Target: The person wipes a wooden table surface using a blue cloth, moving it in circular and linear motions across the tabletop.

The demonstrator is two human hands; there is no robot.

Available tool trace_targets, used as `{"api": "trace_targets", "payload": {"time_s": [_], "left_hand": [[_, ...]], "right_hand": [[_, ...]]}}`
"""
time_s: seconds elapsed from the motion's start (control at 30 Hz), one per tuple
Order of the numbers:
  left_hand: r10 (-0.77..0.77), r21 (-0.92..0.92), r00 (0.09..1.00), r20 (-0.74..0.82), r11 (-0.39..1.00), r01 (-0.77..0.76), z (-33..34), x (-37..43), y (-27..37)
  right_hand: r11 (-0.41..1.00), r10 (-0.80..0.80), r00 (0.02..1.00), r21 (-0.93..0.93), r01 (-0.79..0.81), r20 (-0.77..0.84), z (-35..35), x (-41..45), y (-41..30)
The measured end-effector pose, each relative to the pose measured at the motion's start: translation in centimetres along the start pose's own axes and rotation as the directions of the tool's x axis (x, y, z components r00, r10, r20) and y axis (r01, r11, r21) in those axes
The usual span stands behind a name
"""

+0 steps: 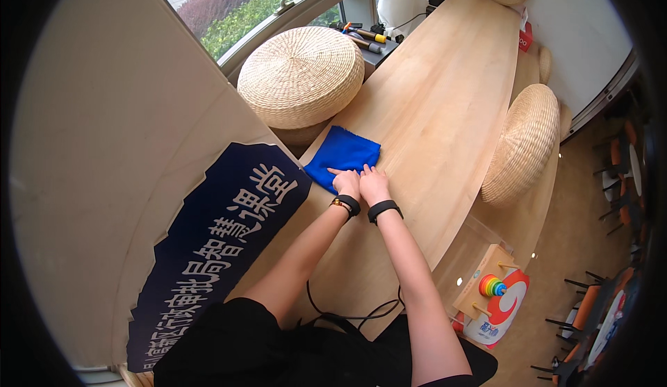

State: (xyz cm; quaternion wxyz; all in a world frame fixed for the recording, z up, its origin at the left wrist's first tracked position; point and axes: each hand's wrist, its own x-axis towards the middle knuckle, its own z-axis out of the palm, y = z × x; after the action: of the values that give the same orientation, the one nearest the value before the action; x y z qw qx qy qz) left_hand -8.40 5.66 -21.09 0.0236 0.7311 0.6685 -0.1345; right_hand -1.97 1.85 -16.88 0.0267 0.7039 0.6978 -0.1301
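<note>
A blue cloth (346, 151), folded into a rough square, lies on the pale wooden table (417, 121). My left hand (346, 182) rests at the cloth's near edge, one finger stretched out over it. Beside it, my right hand (374, 182) touches the cloth's near right corner with its fingertips. The two hands meet at their inner sides. Whether either hand pinches the fabric cannot be told. Black bands circle both wrists.
A round woven straw cushion (301, 77) stands beyond the cloth by the window; another woven cushion (522, 144) is at the right. A wooden toy with rainbow rings (491, 285) sits lower right. A dark blue sign (219, 251) with writing borders the left. A black cable (359, 316) lies near my body.
</note>
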Motion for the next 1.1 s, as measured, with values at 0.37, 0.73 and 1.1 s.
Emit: {"api": "trace_targets", "payload": {"time_s": [0.37, 0.73, 1.1], "left_hand": [[0.245, 0.031, 0.962, 0.122, 0.968, -0.251, 1.0, -4.6, 3.3], [0.504, 0.231, 0.858, -0.101, 0.851, -0.472, -0.2, -8.0, 5.0], [0.046, 0.176, 0.999, -0.012, 0.983, -0.044, 1.8, -5.0, 4.8]], "right_hand": [[0.982, 0.189, 0.901, -0.101, -0.162, 0.389, -4.1, -2.6, 0.1], [0.995, 0.101, 0.995, -0.007, -0.1, 0.027, -2.1, -6.3, 4.6], [0.968, 0.251, 0.853, -0.113, -0.225, 0.457, -5.9, -5.7, 1.5]]}}
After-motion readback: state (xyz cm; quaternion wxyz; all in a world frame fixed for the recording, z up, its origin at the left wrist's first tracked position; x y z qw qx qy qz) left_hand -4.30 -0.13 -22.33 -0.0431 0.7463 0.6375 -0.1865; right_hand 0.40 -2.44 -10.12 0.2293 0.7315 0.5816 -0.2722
